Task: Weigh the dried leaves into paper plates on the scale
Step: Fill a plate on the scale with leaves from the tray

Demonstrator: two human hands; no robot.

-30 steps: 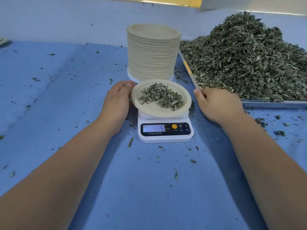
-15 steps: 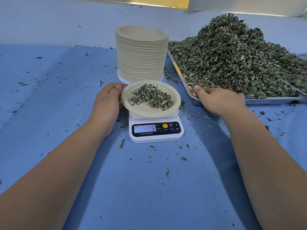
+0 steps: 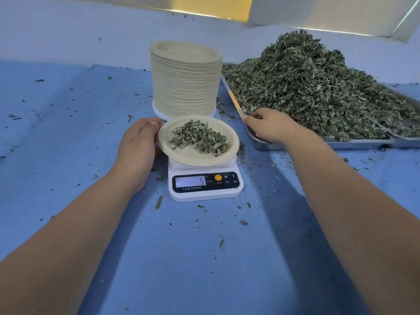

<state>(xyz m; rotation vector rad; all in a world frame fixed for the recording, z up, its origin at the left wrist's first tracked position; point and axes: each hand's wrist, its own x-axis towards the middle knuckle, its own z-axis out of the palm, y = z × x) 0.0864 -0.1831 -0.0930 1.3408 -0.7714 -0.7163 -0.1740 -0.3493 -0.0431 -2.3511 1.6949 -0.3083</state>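
The leaf pile [image 3: 313, 87] on the tray [image 3: 363, 144] and the tall plate stack [image 3: 184, 87] suggest most of the weighing remains. One plate [image 3: 181, 153] with a small portion sits on the scale [image 3: 204, 192], which shows 5. The left hand [image 3: 138, 144] grips its rim with its fingers, while the right hand [image 3: 270, 126] is at the tray, its hold unclear.

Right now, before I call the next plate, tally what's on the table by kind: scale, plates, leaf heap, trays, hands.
Scale with display: 1
Loaded plate: 1
Stack of empty plates: 1
Leaf heap: 1
Metal trays: 2, the second cut off at the right edge
Hands: 2, left hand and right hand
Total: 8
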